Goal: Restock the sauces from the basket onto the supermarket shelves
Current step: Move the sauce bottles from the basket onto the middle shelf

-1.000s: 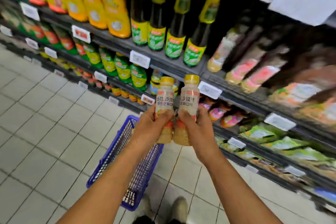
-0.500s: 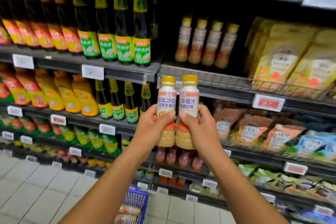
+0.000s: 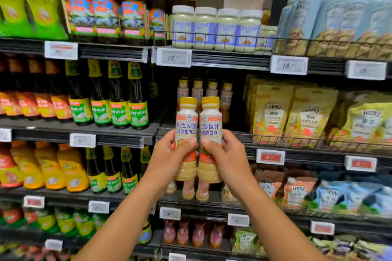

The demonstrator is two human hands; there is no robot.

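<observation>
Two yellow-capped sesame dressing bottles stand upright side by side in front of me. My left hand grips the left dressing bottle around its middle. The right dressing bottle is held the same way by my right hand. Both bottles touch each other. Just behind them, on the wire-fronted middle shelf, stands a row of matching bottles with room in front of it. The basket is out of view.
Dark sauce bottles with green labels fill the shelf to the left. Yellow Heinz pouches sit to the right behind the wire rail. White jars stand on the shelf above, pink-topped bottles on the one below.
My view has lifted from the floor and blue basket up to the shelves. Both hands have kept their hold on the two bottles and brought them level with the matching row.
</observation>
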